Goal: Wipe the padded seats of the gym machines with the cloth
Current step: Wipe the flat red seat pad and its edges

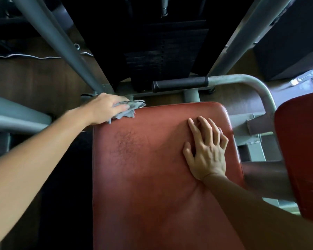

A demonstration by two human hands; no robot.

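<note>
A red padded seat (152, 168) fills the middle of the view, its surface worn and cracked near the upper left. My left hand (105, 110) presses a crumpled grey cloth (129, 110) onto the seat's far left corner, fingers closed over it. Flat on the right side of the seat lies my right hand (206, 148), fingers spread and holding nothing.
A second red pad (304, 150) stands at the right edge. Grey steel frame tubes (61, 44) run past the far left and right. A black foam-grip handle (181, 83) and a dark weight stack (161, 56) lie just beyond the seat. Wooden floor shows at the left.
</note>
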